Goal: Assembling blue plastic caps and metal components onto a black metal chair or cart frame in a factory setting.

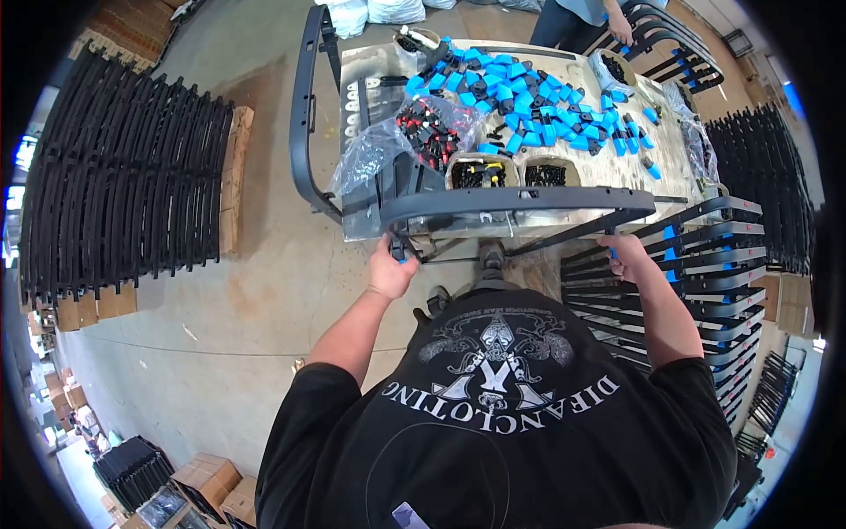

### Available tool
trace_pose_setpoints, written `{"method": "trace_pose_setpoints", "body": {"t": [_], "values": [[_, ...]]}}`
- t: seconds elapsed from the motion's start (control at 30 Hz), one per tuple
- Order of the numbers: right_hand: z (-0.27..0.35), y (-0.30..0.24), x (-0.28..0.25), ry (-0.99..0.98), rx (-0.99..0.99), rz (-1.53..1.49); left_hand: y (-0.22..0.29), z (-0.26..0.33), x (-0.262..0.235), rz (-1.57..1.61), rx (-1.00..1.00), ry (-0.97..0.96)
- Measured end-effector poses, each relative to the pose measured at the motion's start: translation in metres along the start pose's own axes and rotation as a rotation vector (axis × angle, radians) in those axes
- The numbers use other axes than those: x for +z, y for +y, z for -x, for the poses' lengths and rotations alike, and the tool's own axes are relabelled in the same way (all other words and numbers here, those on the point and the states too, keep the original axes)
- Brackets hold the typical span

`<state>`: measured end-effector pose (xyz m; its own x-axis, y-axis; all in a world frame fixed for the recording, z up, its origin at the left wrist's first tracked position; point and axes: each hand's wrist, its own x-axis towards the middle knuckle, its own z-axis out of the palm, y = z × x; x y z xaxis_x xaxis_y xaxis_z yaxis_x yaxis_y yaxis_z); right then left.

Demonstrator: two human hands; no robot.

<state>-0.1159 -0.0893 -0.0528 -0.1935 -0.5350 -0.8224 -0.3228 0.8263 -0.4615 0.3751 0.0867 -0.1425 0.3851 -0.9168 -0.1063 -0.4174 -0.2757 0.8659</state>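
A long curved dark grey plastic frame (pixel 511 201) lies along the near edge of the worktable (pixel 370 66). My left hand (pixel 390 267) grips its left end, where a small blue clip shows between the fingers. At the right end my right hand (pixel 624 247) closes on the frame beside another blue clip. Many blue and black clips (pixel 529 101) are spread over the tabletop behind the frame.
Clear bags of red and black parts (pixel 423 128) and two small tubs of black pieces (pixel 545 173) sit on the table. Finished frames with blue clips are stacked at the right (pixel 705 264). Black frames are piled at the left (pixel 123 176). Another person (pixel 582 18) stands beyond the table.
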Motion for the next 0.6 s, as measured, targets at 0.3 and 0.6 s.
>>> {"method": "trace_pose_setpoints", "body": {"t": [0.3, 0.6], "values": [[-0.024, 0.015, -0.011, -0.009, -0.166, 0.339, -0.044, -0.003, 0.011, 0.213, -0.088, -0.073], [-0.02, 0.049, 0.004, 0.516, -0.552, 0.494, -0.047, -0.004, 0.014, 0.375, -0.051, -0.095]]}}
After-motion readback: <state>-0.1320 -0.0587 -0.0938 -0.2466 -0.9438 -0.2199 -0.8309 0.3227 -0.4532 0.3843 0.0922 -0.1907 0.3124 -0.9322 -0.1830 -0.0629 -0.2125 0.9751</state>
